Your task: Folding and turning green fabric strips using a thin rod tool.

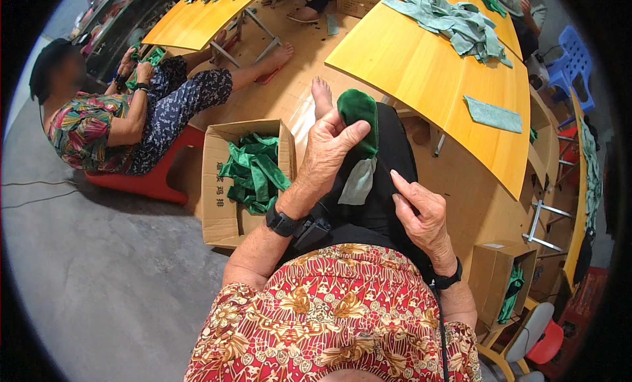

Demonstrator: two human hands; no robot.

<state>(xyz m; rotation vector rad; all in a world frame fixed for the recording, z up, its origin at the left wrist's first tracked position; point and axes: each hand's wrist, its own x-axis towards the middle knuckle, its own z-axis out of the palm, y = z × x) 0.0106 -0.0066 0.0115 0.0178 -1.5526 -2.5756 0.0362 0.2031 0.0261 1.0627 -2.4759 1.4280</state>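
1. Table [428, 73] of yellow wood is the landmark, and it is the biggest thing here. On its far end lies a heap of pale green cloth pieces [461, 20], and one flat pale green piece [492, 113] lies alone near the edge on the person's right.

2. Cardboard box [220, 184] stands on the floor to the left of the table, beside the person's left knee. It is open at the top and holds crumpled dark green velvet pieces [253, 171], filling about half of it.

3. A smaller cardboard box [503, 280] stands under the right end of the table. A few green pieces hang inside it; how many I cannot tell.

4. The left hand [326, 155] is raised in front of the near edge of the table. Its thumb and fingers are pinched on a dark green velvet pouch [359, 122], whose pale lining hangs out below.

5. The right hand [421, 214] rests on the lap, lower than the table edge. The fingers are loosely together, the forefinger points to the pouch, and it holds nothing.

6. To do this step well, I judge that the left hand should keep its pinch near the top of the pouch, so the lining hangs free, and the right hand should take the lining at its lower edge, pulling gently, because velvet slips.
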